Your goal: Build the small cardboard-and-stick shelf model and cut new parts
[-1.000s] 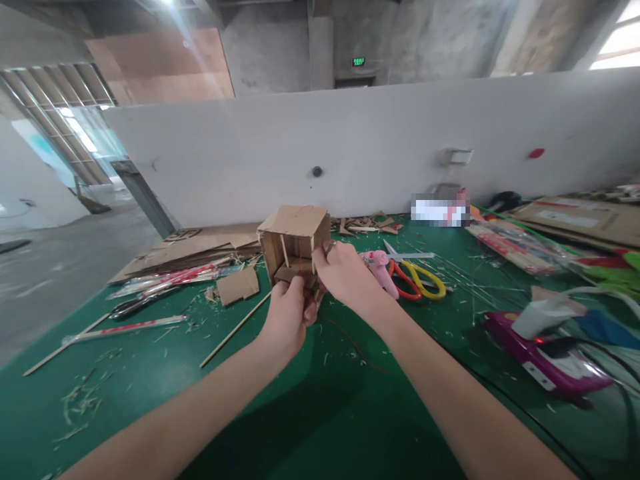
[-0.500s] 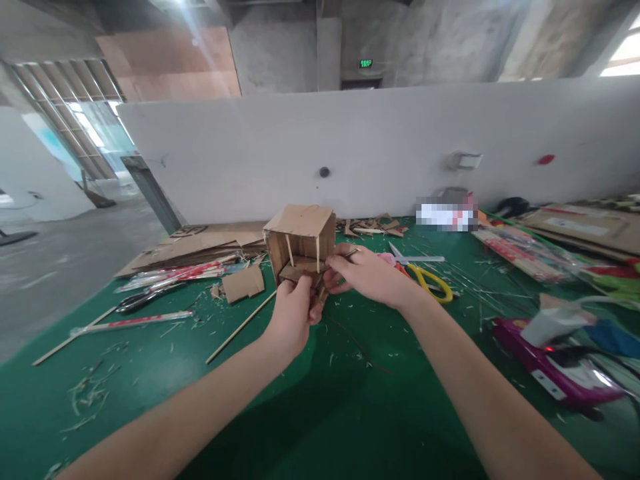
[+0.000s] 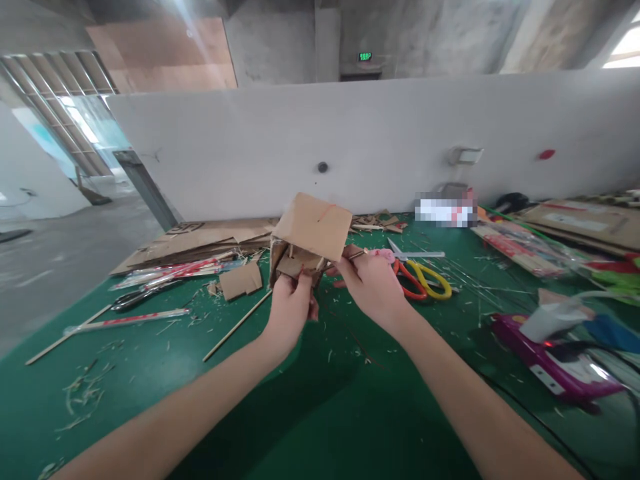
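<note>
A small cardboard box model (image 3: pixel 313 227) with an open front and thin wooden posts is held above the table. Its roof tilts toward me and bears a short red mark. My left hand (image 3: pixel 290 303) is closed on its lower front edge, thumb on top and fingers underneath. At its right side, my right hand (image 3: pixel 373 283) pinches a thin, dark, stick-like tool (image 3: pixel 357 255); the tool's exact kind is unclear. Those right fingertips are close to the box's lower right corner and partly hidden. A thin dark red strand (image 3: pixel 361 345) trails on the table below.
Orange-and-yellow scissors (image 3: pixel 431 280) lie right of my right hand. A purple power strip (image 3: pixel 555 373) with plugs is farther right. Flat cardboard (image 3: pixel 210 235), a cardboard scrap (image 3: pixel 241 280), a wooden stick (image 3: pixel 235 328) and packaged sticks (image 3: pixel 135 320) lie left on the green table (image 3: pixel 260 420).
The box has tipped forward and turned, so more of its roof shows. My right hand has moved slightly right and down, still pinching the thin tool. My left hand keeps its hold.
</note>
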`<state>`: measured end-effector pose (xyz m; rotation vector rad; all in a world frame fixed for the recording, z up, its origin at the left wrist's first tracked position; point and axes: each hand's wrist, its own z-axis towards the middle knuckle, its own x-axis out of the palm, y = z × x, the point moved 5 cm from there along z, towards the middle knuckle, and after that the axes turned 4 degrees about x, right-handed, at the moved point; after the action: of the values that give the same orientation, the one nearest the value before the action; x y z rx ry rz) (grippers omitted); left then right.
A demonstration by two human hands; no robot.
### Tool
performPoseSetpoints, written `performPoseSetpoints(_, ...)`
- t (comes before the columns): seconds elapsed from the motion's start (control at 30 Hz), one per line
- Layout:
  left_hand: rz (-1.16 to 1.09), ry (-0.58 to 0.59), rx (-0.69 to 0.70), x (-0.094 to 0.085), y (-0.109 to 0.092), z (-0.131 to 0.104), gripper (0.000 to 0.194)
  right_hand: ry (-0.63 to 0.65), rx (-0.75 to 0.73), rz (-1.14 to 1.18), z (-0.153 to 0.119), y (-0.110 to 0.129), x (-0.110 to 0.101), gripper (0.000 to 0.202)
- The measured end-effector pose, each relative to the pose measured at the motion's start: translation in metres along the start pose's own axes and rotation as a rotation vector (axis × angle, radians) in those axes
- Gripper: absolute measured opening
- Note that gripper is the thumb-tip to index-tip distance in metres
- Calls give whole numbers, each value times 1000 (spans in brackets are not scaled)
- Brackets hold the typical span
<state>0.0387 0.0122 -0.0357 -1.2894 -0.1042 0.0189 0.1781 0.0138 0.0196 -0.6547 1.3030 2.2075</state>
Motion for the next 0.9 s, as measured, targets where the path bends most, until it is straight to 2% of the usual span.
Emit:
performPoseSetpoints(0.13,100,15,36,-5,0,7,28,-26,-27,27,-2,-3,10,23)
performPoseSetpoints(0.27,151,-4,44,-11,2,13,32,-12,21,301,-7,-11,25,23)
performPoseSetpoints(0.37,232,15,65,-16,4,19,30,90,137,562,-11,-15,34,22)
performPoseSetpoints(0.43,253,18,61,-20,7,24,25,179,201,640,-15,-16,37,23)
performPoseSetpoints(0.53,293,20,76,-24,13,28,23,230,245,511,-25,-22,39,25)
performPoseSetpoints(0.6,334,36,113,-23,16,29,22,205,207,349,-32,-29,40,25)
performPoseSetpoints(0.77,448,72,220,-20,17,27,17,-51,110,69,-42,-44,41,14)
performPoseSetpoints(0.9,549,55,294,-20,13,26,16,-39,72,-128,-40,-50,51,19)
